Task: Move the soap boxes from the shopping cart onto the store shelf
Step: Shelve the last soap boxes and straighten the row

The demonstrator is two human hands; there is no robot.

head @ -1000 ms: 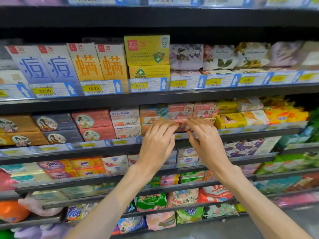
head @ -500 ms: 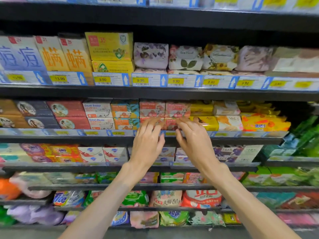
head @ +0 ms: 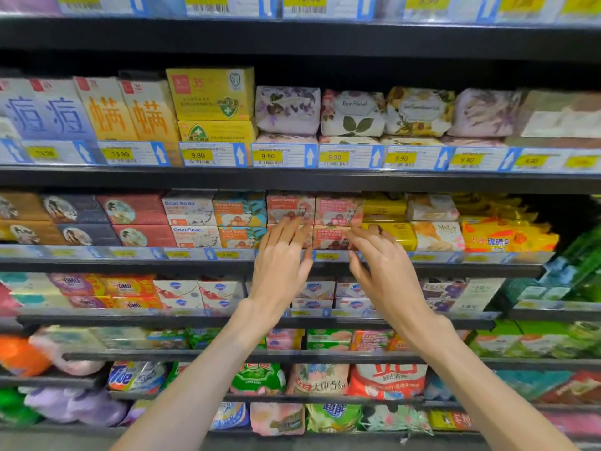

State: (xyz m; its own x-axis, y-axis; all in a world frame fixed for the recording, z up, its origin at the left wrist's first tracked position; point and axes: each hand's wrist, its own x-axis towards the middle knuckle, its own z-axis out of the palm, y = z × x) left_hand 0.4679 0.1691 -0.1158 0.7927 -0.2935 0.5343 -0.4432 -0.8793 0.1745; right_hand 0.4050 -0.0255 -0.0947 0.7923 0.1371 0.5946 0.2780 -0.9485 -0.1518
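— Both hands are up at the middle shelf [head: 130,259]: the left hand [head: 279,265] has its fingers straight and loosely spread, tips on the front of the pink Goat Soap boxes [head: 331,237], and the right hand [head: 383,271] is lightly bent with nothing in it, fingertips at the edge of the same stack.

— What changed over the last second?

— A second ago the two hands were close together, fingers pressed on the pink boxes. Now they have drawn apart and back a little, so the boxes look seated, and this placement seems done. The shopping cart is out of view, so what remains there cannot be told.

— Any writing?

— "Goat Soap" on the pink boxes under the fingertips and on the white boxes [head: 190,211] and orange boxes [head: 239,211] left of the left hand. Above both hands, a wrapped bar [head: 353,112] reads "Rose Floral" over a row of "9.90" price tags [head: 268,156]. Below the left forearm, a "Tide" bag [head: 135,375]; further left, "OMO" packs [head: 125,286].
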